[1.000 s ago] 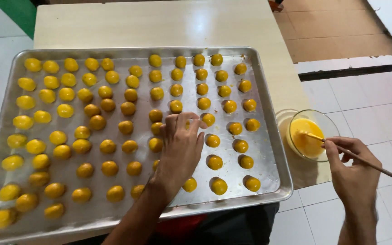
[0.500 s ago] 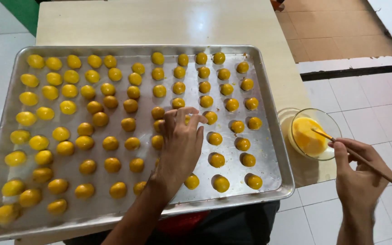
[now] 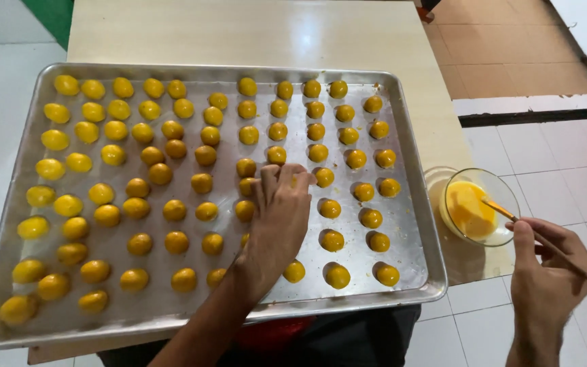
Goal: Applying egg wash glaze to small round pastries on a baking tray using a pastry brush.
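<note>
Head view is showing the left hand [image 3: 281, 216] pinching one yellow dough ball [image 3: 298, 179] mid-tray [image 3: 412, 163], while the right hand [image 3: 550, 264], right of the tray, is gripping a brush [image 3: 553, 250] dipped in the glass bowl [image 3: 473, 206] of egg wash. Glazing seems underway; carrying the loaded brush across without dripping looks called for.

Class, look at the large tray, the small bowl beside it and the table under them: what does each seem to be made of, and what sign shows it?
Tray: bare metal, probably aluminium or steel; dull grey sheen, rolled rim.
Bowl: clear glass, possibly plastic; yellow liquid shows through.
Table: pale, glossy wood-look laminate; reflects light.
</note>
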